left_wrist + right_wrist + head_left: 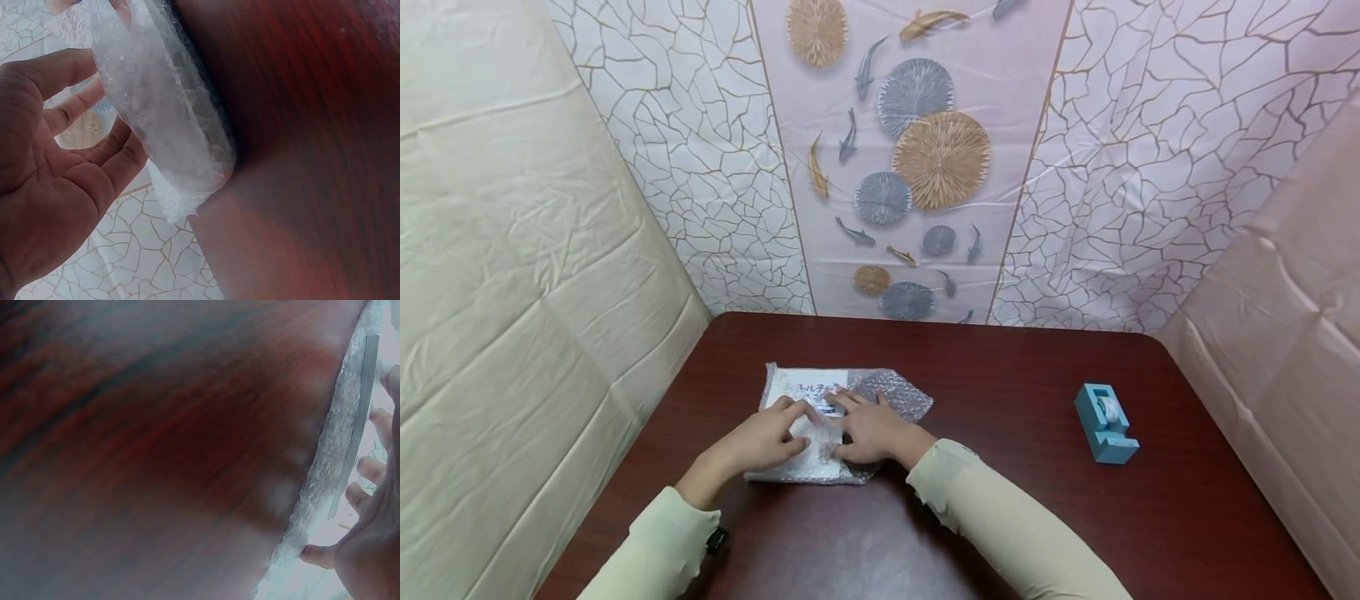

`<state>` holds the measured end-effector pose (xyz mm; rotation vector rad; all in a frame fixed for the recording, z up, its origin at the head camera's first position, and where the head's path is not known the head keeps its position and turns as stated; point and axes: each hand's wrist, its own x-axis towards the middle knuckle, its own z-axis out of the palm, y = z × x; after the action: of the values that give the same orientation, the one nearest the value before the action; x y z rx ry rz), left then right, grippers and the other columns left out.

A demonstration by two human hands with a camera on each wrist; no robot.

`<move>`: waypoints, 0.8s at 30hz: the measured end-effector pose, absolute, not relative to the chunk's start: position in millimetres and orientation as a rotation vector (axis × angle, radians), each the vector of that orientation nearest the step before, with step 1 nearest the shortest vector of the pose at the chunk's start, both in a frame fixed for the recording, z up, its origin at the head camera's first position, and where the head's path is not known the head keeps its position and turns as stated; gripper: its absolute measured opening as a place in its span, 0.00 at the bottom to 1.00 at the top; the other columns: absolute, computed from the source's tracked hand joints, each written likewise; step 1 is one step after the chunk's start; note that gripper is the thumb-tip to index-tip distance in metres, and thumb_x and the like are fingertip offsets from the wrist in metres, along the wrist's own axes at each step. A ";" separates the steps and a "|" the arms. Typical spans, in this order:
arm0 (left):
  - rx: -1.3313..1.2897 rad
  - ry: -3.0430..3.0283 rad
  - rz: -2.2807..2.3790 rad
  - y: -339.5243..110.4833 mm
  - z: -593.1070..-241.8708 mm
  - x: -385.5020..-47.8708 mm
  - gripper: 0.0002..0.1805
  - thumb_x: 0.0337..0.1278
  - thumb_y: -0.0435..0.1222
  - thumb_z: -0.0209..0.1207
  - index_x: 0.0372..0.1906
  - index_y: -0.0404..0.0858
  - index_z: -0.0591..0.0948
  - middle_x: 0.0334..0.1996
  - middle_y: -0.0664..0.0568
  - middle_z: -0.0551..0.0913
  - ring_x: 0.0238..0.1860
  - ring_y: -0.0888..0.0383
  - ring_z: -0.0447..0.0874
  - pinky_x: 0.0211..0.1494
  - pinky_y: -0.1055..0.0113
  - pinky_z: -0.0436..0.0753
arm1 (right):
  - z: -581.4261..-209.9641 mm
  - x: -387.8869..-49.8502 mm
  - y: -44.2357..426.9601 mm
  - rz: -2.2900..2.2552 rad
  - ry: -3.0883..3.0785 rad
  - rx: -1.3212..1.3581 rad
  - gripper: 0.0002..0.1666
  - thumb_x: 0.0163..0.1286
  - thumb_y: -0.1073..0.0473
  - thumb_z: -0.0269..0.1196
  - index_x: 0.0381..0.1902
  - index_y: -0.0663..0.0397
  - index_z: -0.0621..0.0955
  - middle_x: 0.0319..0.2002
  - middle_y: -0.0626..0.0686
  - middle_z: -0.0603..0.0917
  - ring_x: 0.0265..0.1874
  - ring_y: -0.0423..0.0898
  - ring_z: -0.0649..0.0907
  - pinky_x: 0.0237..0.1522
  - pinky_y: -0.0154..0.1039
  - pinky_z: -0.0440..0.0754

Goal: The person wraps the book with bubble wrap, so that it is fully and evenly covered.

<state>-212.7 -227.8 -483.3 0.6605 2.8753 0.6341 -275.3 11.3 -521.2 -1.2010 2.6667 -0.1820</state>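
Note:
A flat white book-like item (pixel 786 384) with dark blue printing lies on the dark red table, partly wrapped in clear bubble wrap (pixel 898 396). Its layered grey edge shows beside the wrap in the right wrist view. My left hand (pixel 762 437) rests on the wrapped item's left part, its fingers slightly bent and touching the wrap. On the right part, my right hand (pixel 872 429) presses down with spread fingers. Between the hands, a bit of wrap stands up. The left wrist view shows the wrapped side (pixel 181 119) close to the left fingers.
A blue tape dispenser (pixel 1105 425) with a roll of tape stands on the right side of the table (pixel 1000 375). Cream padded cloth hangs at both sides, and a patterned curtain (pixel 910 167) closes off the back.

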 end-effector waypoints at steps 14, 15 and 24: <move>0.784 2.831 0.639 -228.9 -483.7 -212.7 0.19 0.69 0.35 0.72 0.62 0.49 0.85 0.63 0.39 0.79 0.34 0.70 0.84 0.42 0.66 0.84 | -517.7 -275.2 10.9 -0.161 2.670 -1.152 0.42 0.82 0.30 0.59 0.88 0.28 0.65 0.92 0.40 0.52 0.92 0.48 0.51 0.84 0.78 0.53; 0.786 2.824 0.644 -228.8 -484.0 -212.8 0.19 0.69 0.35 0.72 0.62 0.49 0.85 0.64 0.39 0.79 0.34 0.71 0.84 0.42 0.66 0.84 | -517.4 -275.0 11.5 -0.175 2.663 -1.153 0.42 0.82 0.30 0.59 0.88 0.28 0.65 0.92 0.40 0.52 0.92 0.49 0.51 0.84 0.78 0.53; 0.822 2.812 0.631 -229.4 -488.6 -213.9 0.20 0.69 0.36 0.74 0.63 0.50 0.88 0.65 0.40 0.78 0.36 0.72 0.86 0.44 0.67 0.85 | -515.0 -276.8 14.2 -0.270 2.630 -1.171 0.43 0.80 0.30 0.61 0.87 0.26 0.65 0.92 0.42 0.54 0.92 0.53 0.53 0.84 0.79 0.51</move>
<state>-213.9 -229.4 -488.6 0.8224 2.8119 0.6314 -276.8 14.2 -515.0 -1.1710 2.6302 -0.2703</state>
